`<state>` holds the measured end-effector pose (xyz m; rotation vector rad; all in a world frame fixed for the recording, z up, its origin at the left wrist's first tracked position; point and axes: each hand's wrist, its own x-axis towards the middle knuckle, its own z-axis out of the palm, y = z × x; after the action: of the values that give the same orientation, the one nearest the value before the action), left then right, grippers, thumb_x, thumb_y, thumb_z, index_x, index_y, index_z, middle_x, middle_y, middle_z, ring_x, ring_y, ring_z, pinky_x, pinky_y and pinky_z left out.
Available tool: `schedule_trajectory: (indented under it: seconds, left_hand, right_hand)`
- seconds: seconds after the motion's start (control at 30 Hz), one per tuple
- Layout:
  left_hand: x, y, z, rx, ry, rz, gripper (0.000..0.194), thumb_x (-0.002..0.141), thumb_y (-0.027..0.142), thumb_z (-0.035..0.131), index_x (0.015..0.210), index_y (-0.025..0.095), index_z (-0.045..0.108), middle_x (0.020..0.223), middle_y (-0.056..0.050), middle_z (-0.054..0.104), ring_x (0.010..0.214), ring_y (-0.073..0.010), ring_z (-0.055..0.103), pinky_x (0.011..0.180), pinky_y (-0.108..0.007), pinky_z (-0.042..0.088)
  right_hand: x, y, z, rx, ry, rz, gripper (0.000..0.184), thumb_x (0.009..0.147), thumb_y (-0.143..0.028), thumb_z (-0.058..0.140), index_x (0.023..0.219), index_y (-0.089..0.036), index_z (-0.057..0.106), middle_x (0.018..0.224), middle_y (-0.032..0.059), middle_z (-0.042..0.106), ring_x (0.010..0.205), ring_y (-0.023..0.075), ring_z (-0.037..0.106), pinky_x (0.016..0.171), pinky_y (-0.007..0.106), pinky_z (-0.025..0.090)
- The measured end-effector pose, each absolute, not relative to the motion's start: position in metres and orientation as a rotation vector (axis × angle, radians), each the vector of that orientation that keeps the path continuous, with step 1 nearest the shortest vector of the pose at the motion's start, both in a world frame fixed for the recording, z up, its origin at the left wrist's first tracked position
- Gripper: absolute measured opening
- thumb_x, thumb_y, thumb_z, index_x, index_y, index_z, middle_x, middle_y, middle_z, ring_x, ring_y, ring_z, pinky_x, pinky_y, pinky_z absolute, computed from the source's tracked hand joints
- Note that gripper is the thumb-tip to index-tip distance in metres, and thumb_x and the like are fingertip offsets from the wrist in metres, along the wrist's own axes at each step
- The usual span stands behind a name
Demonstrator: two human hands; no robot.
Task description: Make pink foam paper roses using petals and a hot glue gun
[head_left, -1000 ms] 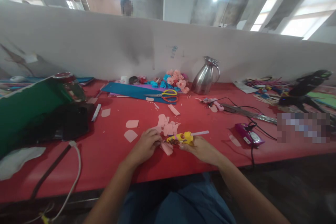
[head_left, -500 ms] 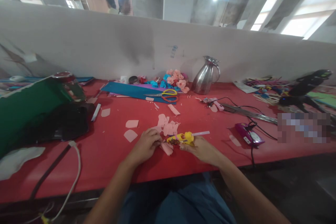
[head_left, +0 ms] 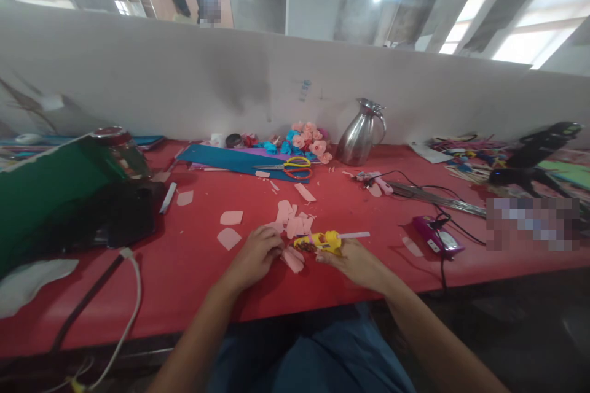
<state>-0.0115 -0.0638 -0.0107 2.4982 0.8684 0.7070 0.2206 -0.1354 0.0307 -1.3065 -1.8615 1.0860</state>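
Observation:
My right hand (head_left: 353,261) is closed around a yellow glue gun (head_left: 322,241) with a white glue stick poking out to the right. Its nozzle points left at a pink paper petal piece (head_left: 293,259). My left hand (head_left: 255,255) pinches that pink piece against the red table (head_left: 193,270). Both hands rest near the table's front edge. Several loose pink petals (head_left: 294,218) lie just beyond my hands.
Scissors (head_left: 291,166) lie on blue and purple sheets (head_left: 221,158) near finished paper flowers (head_left: 308,138). A steel jug (head_left: 362,132) stands at the back. A purple device with cable (head_left: 437,235) sits right. A green box (head_left: 41,187) and black bag (head_left: 115,215) are left.
My hands have barely moved; the glue gun stays at the pink piece. People beyond the partition have shifted left.

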Motion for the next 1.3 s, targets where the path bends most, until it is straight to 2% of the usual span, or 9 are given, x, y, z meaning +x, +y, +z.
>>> schedule_trajectory:
  seconds: [0.23, 0.37, 0.63, 0.83, 0.97, 1.1, 1.3]
  left_hand:
    - [-0.0121, -0.0639, -0.011, 2.497, 0.87, 0.7, 0.018, 0.081, 0.007, 0.045, 0.076, 0.019, 0.058, 0.082, -0.004, 0.057, 0.085, -0.0181, 0.048, 0.077, -0.033, 0.038]
    - [-0.0127, -0.0632, -0.0123, 2.49, 0.862, 0.719, 0.019, 0.08, 0.007, 0.045, 0.076, 0.019, 0.059, 0.082, -0.004, 0.057, 0.085, -0.018, 0.048, 0.077, -0.033, 0.038]
    - [-0.0118, -0.0649, -0.0096, 2.496, 0.873, 0.722, 0.018, 0.081, 0.009, 0.046, 0.071, 0.018, 0.057, 0.079, -0.004, 0.056, 0.082, -0.0177, 0.048, 0.074, -0.032, 0.038]
    - [-0.0117, -0.0643, -0.0097, 2.474, 0.884, 0.714, 0.017, 0.081, 0.008, 0.047, 0.074, 0.019, 0.058, 0.081, -0.004, 0.058, 0.085, -0.0178, 0.049, 0.076, -0.032, 0.038]
    - [-0.0123, -0.0637, -0.0105, 2.481, 0.882, 0.701, 0.017, 0.081, 0.009, 0.047, 0.075, 0.019, 0.06, 0.081, -0.004, 0.057, 0.085, -0.0177, 0.049, 0.077, -0.032, 0.039]
    - [-0.0126, -0.0639, -0.0109, 2.482, 0.88, 0.717, 0.018, 0.082, 0.01, 0.046, 0.077, 0.019, 0.061, 0.08, -0.004, 0.057, 0.083, -0.0172, 0.048, 0.075, -0.031, 0.039]
    - [-0.0124, -0.0638, -0.0103, 2.486, 0.874, 0.723, 0.019, 0.081, 0.011, 0.046, 0.076, 0.02, 0.062, 0.08, -0.004, 0.057, 0.083, -0.0177, 0.048, 0.075, -0.033, 0.039]
  right_hand:
    - [0.2187, -0.1375, 0.0363, -1.297, -1.893, 1.09, 0.035, 0.085, -0.039, 0.051, 0.117, -0.028, 0.058, 0.118, 0.0006, 0.062, 0.107, 0.0195, 0.057, 0.093, 0.03, 0.041]
    - [0.2176, -0.1393, 0.0385, -1.41, -1.942, 1.027, 0.034, 0.083, -0.043, 0.052, 0.112, -0.029, 0.062, 0.11, 0.0012, 0.066, 0.099, 0.0213, 0.06, 0.089, 0.032, 0.044]
    - [0.2209, -0.138, 0.0313, -1.578, -1.848, 0.911, 0.034, 0.083, -0.043, 0.051, 0.108, -0.023, 0.064, 0.107, 0.0056, 0.067, 0.096, 0.0236, 0.061, 0.081, 0.033, 0.046]
    - [0.2228, -0.1389, 0.0337, -1.392, -1.87, 1.044, 0.037, 0.084, -0.042, 0.051, 0.116, -0.026, 0.058, 0.118, 0.002, 0.062, 0.108, 0.0207, 0.056, 0.093, 0.031, 0.042]
    - [0.2203, -0.1424, 0.039, -1.419, -1.95, 1.082, 0.038, 0.084, -0.046, 0.049, 0.116, -0.028, 0.059, 0.116, 0.0016, 0.062, 0.106, 0.0215, 0.057, 0.091, 0.032, 0.042]
    - [0.2182, -0.1432, 0.0403, -1.498, -2.031, 0.976, 0.037, 0.086, -0.047, 0.047, 0.117, -0.032, 0.058, 0.117, 0.0005, 0.062, 0.105, 0.0212, 0.057, 0.091, 0.031, 0.041]
    - [0.2188, -0.1424, 0.0346, -1.583, -2.01, 0.899, 0.038, 0.084, -0.049, 0.048, 0.113, -0.029, 0.062, 0.107, 0.0035, 0.067, 0.094, 0.0221, 0.061, 0.084, 0.032, 0.043]
